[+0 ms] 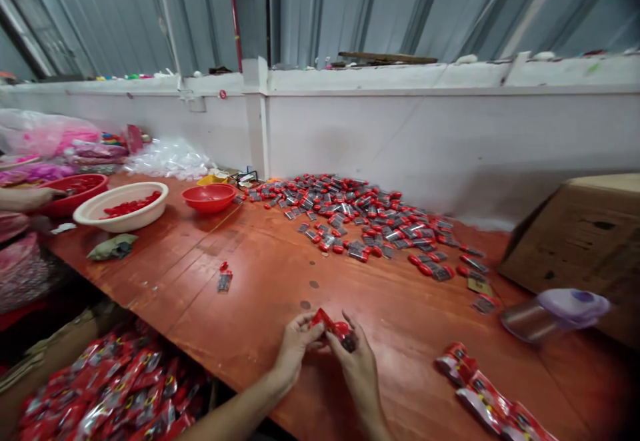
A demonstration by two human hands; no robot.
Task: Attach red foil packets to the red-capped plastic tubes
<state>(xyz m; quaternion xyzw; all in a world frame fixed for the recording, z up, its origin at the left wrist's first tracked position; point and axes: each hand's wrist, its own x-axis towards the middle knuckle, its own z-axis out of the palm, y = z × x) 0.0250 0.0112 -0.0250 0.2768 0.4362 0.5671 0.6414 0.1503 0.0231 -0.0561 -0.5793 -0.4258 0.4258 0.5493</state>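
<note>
Here, red packet (323, 319) (part-hidden) between both hands (294, 346) (357, 359)

The pile (350, 218) lies between bowls (209, 206) and carton (585, 241)

Red packet (322, 319), red-and-dark piece (343, 329) in hands (294, 346) (359, 359)

Bare arms, both sides, uncovered as far up as I can see from here. Left grip (294, 348): bare human hand, slim fingers, narrow wrist. Right grip (358, 362): bare human hand too, similar build, slender thumb, smooth back. Left forearm (245, 402): long, slim, rounded, bare skin, thickens gradually away from the wrist. Right forearm (371, 418): same slim, rounded shape, also bare, only a shorter stretch visible. Outlines smooth on both. Fingernails too small to make out, some fingertips hidden.
</note>
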